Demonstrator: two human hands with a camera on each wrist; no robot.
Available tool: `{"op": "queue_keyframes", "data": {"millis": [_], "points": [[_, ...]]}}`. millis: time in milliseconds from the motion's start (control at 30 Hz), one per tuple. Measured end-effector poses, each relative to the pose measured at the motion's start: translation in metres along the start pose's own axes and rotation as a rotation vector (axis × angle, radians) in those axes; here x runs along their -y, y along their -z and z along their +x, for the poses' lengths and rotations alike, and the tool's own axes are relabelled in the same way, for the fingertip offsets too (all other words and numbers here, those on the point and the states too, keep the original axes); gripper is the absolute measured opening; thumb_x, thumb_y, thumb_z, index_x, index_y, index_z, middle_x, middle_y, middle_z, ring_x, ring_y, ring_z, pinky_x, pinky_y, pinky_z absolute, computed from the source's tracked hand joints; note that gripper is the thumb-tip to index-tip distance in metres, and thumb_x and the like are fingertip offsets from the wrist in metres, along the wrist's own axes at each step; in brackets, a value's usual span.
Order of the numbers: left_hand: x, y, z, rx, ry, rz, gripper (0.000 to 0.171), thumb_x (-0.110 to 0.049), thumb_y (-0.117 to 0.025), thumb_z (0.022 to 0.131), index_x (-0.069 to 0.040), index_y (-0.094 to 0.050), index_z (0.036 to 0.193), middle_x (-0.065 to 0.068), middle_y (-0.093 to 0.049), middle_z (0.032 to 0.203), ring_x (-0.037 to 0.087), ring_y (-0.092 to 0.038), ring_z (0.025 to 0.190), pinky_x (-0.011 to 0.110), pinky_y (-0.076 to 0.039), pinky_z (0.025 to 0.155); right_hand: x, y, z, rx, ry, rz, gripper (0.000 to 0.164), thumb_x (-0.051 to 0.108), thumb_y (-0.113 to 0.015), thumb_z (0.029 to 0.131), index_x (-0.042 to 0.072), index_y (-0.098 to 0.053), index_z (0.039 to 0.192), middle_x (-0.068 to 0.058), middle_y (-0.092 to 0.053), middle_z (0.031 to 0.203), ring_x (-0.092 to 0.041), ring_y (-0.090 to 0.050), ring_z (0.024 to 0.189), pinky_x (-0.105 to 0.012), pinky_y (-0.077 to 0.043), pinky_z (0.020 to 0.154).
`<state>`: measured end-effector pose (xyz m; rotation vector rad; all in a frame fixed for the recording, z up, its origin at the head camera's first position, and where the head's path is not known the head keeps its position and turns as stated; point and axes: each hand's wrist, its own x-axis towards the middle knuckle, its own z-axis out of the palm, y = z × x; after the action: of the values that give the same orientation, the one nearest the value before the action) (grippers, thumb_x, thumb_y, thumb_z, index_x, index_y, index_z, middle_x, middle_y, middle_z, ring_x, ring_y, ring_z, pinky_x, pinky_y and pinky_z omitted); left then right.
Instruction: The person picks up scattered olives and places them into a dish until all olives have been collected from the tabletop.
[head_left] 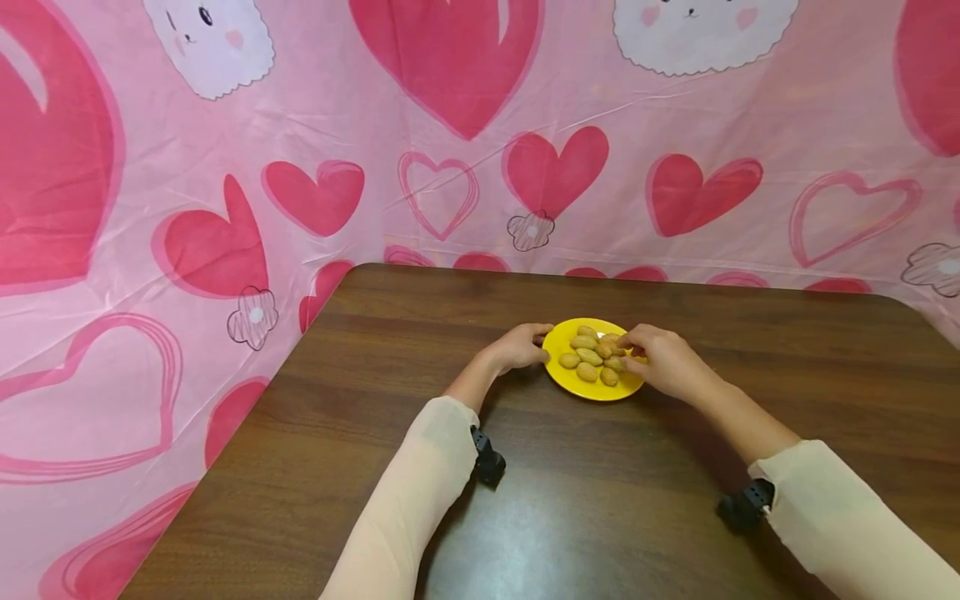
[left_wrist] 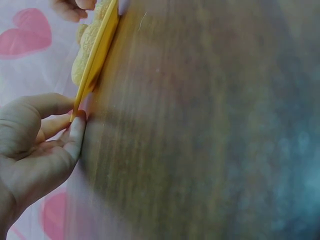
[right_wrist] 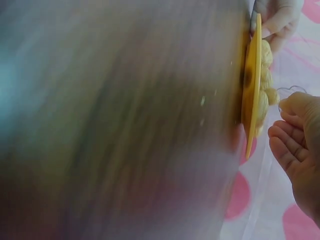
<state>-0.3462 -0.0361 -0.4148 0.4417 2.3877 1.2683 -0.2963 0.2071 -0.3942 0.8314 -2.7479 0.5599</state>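
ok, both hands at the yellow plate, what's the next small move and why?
Probably close the right hand's fingers on one peanut and lift it. That hand is over the pile at the plate's right side, while the left hand holds the yellow plate by its left rim, steadying it.

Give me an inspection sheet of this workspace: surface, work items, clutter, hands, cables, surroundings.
Surface: dark wood-grain table, a dull sheen near the front edge.
Work items: yellow plate near the table's middle, holding a pile of peanuts in shells.
Clutter: nothing seen.
Hands: left hand holds the plate's left rim, fingers at its edge; right hand is over the plate's right side with fingers curled at the peanuts, whether it pinches one cannot be told.
Cables: nothing seen; a black wrist mount sits on each forearm.
Surroundings: pink heart-print cloth hangs behind and to the left of the table.
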Motion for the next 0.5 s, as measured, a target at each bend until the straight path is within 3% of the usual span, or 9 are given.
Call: {"op": "queue_keyframes", "data": {"millis": [200, 500], "points": [[0.0, 0.0, 0.001, -0.005, -0.016, 0.043, 0.062, -0.001, -0.059, 0.084, -0.003, -0.036, 0.141, 0.012, -0.044, 0.138, 0.02, -0.045, 0.119, 0.028, -0.038, 0.096, -0.005, 0.011, -0.012, 0.02, -0.09, -0.071, 0.023, 0.006, -0.066, 0.081, -0.007, -0.064, 0.099, -0.016, -0.062, 0.092, -0.029, -0.058, 0.08, -0.046, -0.048, 0.074], [0.0, 0.001, -0.004, -0.018, -0.08, 0.248, 0.059, -0.004, -0.059, 0.085, 0.003, -0.036, 0.139, 0.014, -0.043, 0.139, 0.017, -0.045, 0.117, 0.027, -0.034, 0.1, -0.016, 0.026, -0.031, 0.061, -0.253, -0.168, 0.041, 0.015, -0.062, 0.085, -0.009, -0.055, 0.118, -0.029, -0.054, 0.117, -0.045, -0.049, 0.108, -0.058, -0.036, 0.09]]}}
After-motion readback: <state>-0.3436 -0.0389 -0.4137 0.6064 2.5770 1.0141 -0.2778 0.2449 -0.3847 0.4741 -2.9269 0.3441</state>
